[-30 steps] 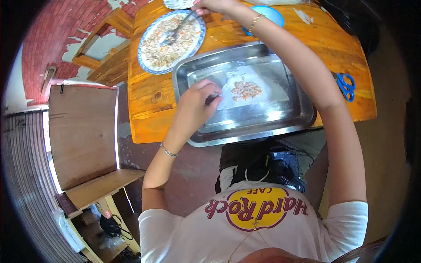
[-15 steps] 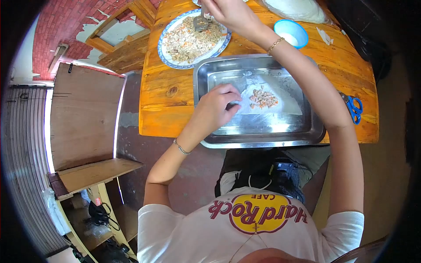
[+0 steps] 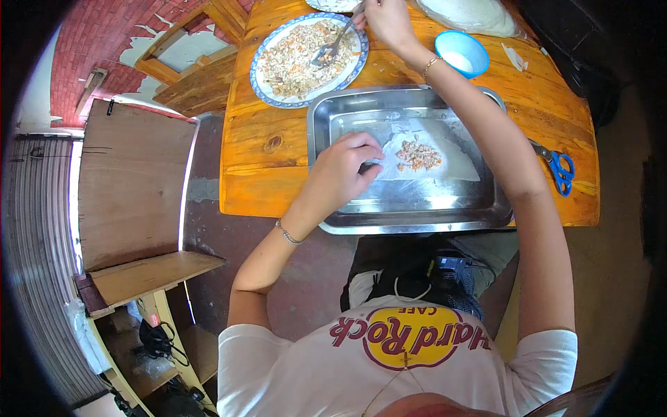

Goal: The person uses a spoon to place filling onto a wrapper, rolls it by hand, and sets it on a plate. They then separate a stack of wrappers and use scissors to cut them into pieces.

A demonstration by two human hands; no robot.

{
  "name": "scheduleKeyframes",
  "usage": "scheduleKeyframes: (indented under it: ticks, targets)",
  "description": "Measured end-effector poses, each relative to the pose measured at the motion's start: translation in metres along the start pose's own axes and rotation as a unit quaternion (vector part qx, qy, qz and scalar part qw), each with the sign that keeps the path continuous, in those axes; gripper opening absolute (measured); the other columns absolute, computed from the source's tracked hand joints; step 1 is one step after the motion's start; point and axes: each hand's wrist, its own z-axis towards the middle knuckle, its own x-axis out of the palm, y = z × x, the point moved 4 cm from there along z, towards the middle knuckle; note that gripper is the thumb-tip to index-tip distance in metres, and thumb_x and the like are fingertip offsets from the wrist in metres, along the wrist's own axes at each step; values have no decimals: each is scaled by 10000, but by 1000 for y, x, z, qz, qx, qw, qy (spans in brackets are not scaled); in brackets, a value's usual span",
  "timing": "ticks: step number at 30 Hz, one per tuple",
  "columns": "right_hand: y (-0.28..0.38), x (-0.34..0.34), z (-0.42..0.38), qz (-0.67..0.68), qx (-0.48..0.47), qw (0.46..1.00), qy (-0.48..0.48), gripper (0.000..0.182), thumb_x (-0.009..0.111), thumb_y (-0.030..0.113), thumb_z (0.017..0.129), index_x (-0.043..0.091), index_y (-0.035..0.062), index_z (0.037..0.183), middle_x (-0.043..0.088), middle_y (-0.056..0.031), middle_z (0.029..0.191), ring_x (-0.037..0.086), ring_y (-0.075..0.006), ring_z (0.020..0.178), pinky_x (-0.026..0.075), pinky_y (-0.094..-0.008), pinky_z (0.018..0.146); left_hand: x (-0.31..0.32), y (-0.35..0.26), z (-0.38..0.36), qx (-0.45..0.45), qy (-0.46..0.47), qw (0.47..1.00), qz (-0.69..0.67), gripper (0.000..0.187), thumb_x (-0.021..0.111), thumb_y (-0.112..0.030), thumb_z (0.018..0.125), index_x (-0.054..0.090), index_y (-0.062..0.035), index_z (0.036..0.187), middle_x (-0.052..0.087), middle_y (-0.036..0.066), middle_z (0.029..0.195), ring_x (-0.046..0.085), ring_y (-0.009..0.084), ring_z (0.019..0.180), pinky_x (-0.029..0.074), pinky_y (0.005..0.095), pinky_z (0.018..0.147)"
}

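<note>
In the metal tray (image 3: 410,228) lies a thin whitish wrapper sheet (image 3: 455,163) with a small heap of chopped filling (image 3: 419,154) on it. My left hand (image 3: 347,165) is over the tray's left side, fingers curled and pinched at the sheet's left edge. My right hand (image 3: 386,22) is closed round the handle of a metal spoon (image 3: 328,53). The spoon's head rests in the chopped filling (image 3: 295,66) on the oval blue-rimmed plate (image 3: 258,85). Fingertips of the left hand are partly hidden.
A blue bowl (image 3: 461,54) with white contents stands right of the plate. Blue-handled scissors (image 3: 561,172) lie by the table's right edge. A plastic-wrapped stack (image 3: 472,15) and another plate (image 3: 333,4) are at the back. Shelves (image 3: 156,278) stand at left.
My right hand has moved right and slightly down, and the spoon now slants the other way, its head lower in the filling. The left hand has stayed in place.
</note>
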Motion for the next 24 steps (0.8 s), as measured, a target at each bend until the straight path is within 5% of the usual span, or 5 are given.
scheduleKeyframes:
  ticks: [9, 12, 15, 21, 24]
  targets:
    - [2, -5, 2, 282, 255, 923, 64, 217, 364, 114, 970, 479, -53, 892, 600, -163, 584, 598, -192, 432, 492, -310, 406, 0, 0, 0, -5, 4, 1000, 5, 136, 719, -55, 738, 686, -17, 864, 646, 83, 932, 632, 265, 872, 503, 337, 790]
    - [41, -32, 7, 165, 171, 968, 82, 200, 384, 120, 971, 473, -41, 893, 609, -184, 641, 635, -264, 542, 509, -361, 493, 0, -1, 1, -6, 3, 1000, 7, 139, 721, -53, 733, 688, -17, 863, 648, 82, 933, 633, 263, 875, 504, 335, 793]
    - [63, -34, 10, 25, -107, 993, 37, 179, 422, 125, 963, 469, -39, 909, 601, -236, 769, 626, -375, 744, 495, -419, 641, 0, -1, 0, -8, 5, 1000, 8, 141, 722, -49, 729, 688, -16, 862, 648, 83, 934, 633, 263, 876, 503, 335, 795]
    - [103, -26, -6, 93, -216, 969, 79, 149, 445, 113, 947, 465, -32, 915, 548, -297, 892, 538, -462, 863, 438, -482, 734, 0, -1, 0, -5, 3, 1000, 1, 151, 722, -49, 727, 687, -12, 869, 644, 86, 926, 630, 267, 873, 502, 335, 793]
    - [85, -21, -1, 65, -125, 985, 94, 180, 435, 133, 955, 464, -43, 929, 559, -286, 837, 571, -444, 806, 463, -472, 716, 0, -1, 1, 0, 1, 1000, 5, 157, 721, -47, 726, 686, -11, 876, 643, 86, 922, 629, 268, 872, 502, 337, 792]
